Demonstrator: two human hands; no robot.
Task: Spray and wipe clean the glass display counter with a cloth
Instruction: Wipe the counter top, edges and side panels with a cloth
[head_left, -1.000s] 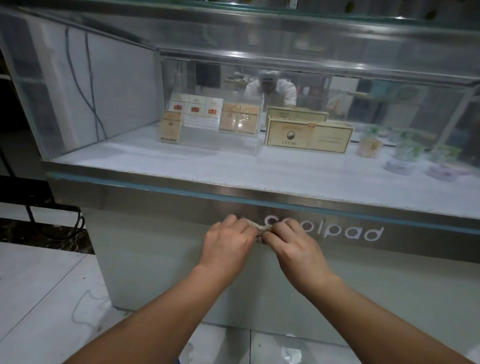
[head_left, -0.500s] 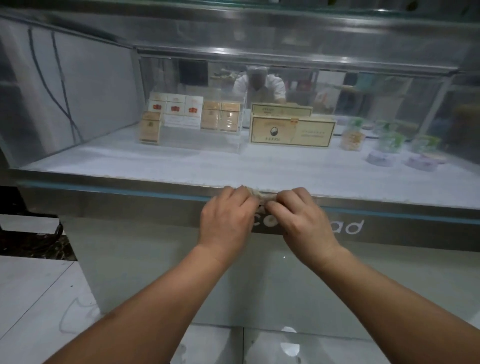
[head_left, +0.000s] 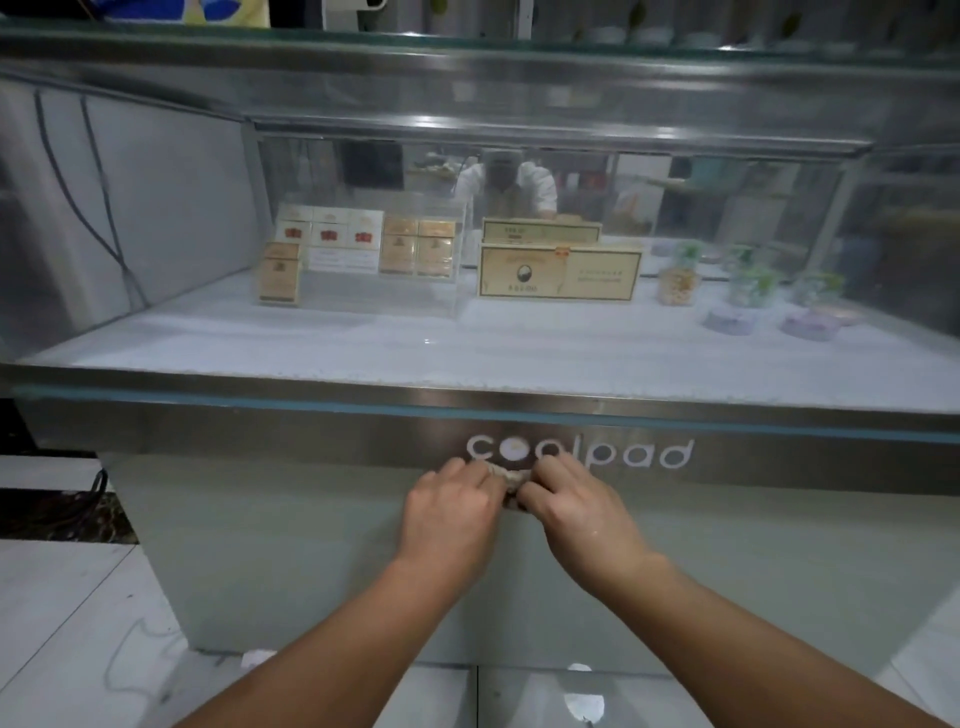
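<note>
Left hand (head_left: 449, 512): we curl our fingers round the cloth (head_left: 511, 479).
Right hand (head_left: 576, 506): we pinch the same cloth against the counter (head_left: 291, 431).

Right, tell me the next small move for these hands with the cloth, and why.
Probably slide the small bunched beige cloth rightward along the brushed metal band, across the white coolpad lettering. Both the left hand and the right hand pinch it between them at the band's lower edge, just under the first letters, and the rest of the lettering lies to the right of it.
</note>
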